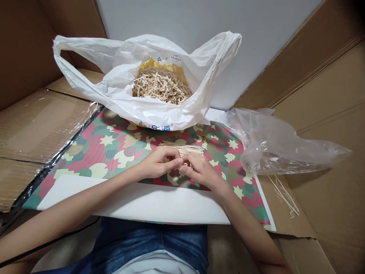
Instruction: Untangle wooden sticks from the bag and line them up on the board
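Note:
My left hand (pixel 159 163) and my right hand (pixel 199 172) meet above a flat row of thin pale wooden sticks (pixel 182 148), their fingertips close together. Both hands appear to pinch a few sticks, though my fingers hide the exact number. The row lies on a sheet printed with a pink, green and cream camouflage-and-star pattern (pixel 114 144). Beyond my hands, a white plastic bag (pixel 85 64) holds a tangled heap of bent, pale, stick-like strands (pixel 162 86), with a yellow printed package showing behind them.
A white sheet (pixel 134 201) lies under my forearms at the near edge of the patterned sheet. A crumpled clear plastic bag (pixel 282 144) sits to the right. Several loose sticks (pixel 283 196) rest on cardboard (pixel 322 201), which lines the surroundings. My jeans show below.

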Motion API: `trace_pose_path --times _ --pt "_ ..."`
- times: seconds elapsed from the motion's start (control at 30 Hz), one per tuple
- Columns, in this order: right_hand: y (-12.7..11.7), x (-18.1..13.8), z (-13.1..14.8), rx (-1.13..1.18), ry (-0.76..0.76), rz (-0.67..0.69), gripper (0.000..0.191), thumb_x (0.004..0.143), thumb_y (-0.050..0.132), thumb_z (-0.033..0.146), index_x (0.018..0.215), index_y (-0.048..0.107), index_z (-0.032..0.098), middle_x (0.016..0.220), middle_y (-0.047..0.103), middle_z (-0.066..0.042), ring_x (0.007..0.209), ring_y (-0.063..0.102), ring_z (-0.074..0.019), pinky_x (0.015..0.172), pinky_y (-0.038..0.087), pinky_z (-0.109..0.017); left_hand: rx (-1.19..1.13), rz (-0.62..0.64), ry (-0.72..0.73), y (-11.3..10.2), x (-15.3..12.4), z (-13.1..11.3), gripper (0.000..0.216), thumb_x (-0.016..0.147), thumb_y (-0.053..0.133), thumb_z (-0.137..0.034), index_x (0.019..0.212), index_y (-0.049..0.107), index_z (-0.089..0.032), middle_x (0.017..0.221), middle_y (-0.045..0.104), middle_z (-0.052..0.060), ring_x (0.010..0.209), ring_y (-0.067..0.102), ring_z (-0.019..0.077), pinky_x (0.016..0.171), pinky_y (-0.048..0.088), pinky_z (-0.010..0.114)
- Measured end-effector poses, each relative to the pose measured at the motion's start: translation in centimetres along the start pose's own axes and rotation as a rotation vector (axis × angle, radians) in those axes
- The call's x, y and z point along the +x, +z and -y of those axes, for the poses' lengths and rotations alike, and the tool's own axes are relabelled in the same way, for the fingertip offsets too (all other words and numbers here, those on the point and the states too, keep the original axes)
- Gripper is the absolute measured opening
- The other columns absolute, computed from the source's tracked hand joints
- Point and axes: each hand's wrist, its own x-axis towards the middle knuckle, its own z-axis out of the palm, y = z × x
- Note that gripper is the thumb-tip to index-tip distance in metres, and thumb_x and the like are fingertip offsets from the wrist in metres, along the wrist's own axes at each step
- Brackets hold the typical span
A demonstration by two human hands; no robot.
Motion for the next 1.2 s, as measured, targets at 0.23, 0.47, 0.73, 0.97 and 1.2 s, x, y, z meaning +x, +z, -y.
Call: trace_pose_path --times 0.23,0.47,0.73,0.97,1.2 --pt "0.9 -0.2 0.2 -0.194 -0.018 -0.028 0.024 0.091 0.033 0.029 0.076 0.048 0.018 0.074 0.055 -0.003 0.071 0.048 -0.0154 0.067 0.036 -0.028 -0.082 0.019 -0.014 0.2 0.2 0.3 0.031 0.085 0.044 -0.034 0.068 0.053 -0.011 0.061 0.059 0.002 0.058 0.055 0.0112 0.058 0.043 0.021" --pt "0.5 -0.2 0.4 -0.082 -0.025 0.001 0.019 0.090 0.033 0.023 0.081 0.049 0.019 0.076 0.054 -0.002 0.075 0.047 -0.0152 0.070 0.036 -0.028 -0.085 -0.007 -0.015 0.0 0.3 0.0 0.029 0.084 0.046 -0.034 0.068 0.054 -0.011 0.063 0.059 0.002 0.060 0.054 0.0112 0.060 0.043 0.022" --pt "-1.2 -0.3 -0.8 0.482 0.219 0.151 0.030 0.091 0.034 0.037 0.072 0.048 0.019 0.069 0.051 0.000 0.066 0.049 -0.0127 0.063 0.038 -0.026 -0.043 -0.076 -0.009 -0.2 0.1 -0.3 0.029 0.083 0.048 -0.032 0.062 0.049 -0.012 0.057 0.051 -0.001 0.054 0.047 0.0079 0.052 0.037 0.019" --pt "-1.1 -0.1 -0.7 0.780 0.268 0.217 0.017 0.083 0.050 0.030 0.073 0.048 0.017 0.068 0.050 0.002 0.059 0.050 -0.0094 0.053 0.037 -0.021 0.118 -0.097 0.029 -0.4 -0.1 -0.6 0.030 0.087 0.041 -0.034 0.071 0.053 -0.012 0.067 0.054 0.001 0.062 0.048 0.0104 0.060 0.038 0.021" --pt "-0.2 -0.1 -1.3 0.736 0.255 0.188 0.016 0.082 0.050 0.030 0.072 0.049 0.017 0.061 0.051 0.002 0.057 0.049 -0.0100 0.052 0.036 -0.022 0.087 -0.015 0.047 -0.2 -0.2 -0.5 0.021 0.084 0.046 -0.034 0.095 0.049 -0.016 0.089 0.053 0.003 0.080 0.049 0.0139 0.069 0.041 0.024"
